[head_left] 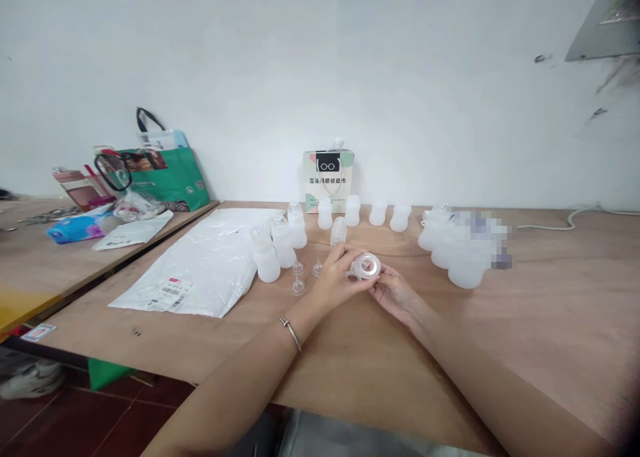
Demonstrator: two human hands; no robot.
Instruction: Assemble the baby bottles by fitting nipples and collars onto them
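Both hands meet above the middle of the wooden table (pixel 550 324). My left hand (pixel 339 276) and my right hand (pixel 395 294) together hold a round translucent bottle ring (pixel 367 266), its open side turned towards me. A thin bracelet (pixel 291 331) circles my left wrist. Two clear silicone teats (pixel 299 286) lie on the table just left of my left hand. A translucent bottle (pixel 339 231) stands right behind my hands.
Several translucent bottles (pixel 280 245) stand left of the hands, more in a row at the back (pixel 378 213) and in a cluster at the right (pixel 453 252). A white plastic mailer bag (pixel 210 264) lies left. A paper bag (pixel 327 177) leans on the wall. Another table (pixel 30 270) with a green bag (pixel 167 174) is far left.
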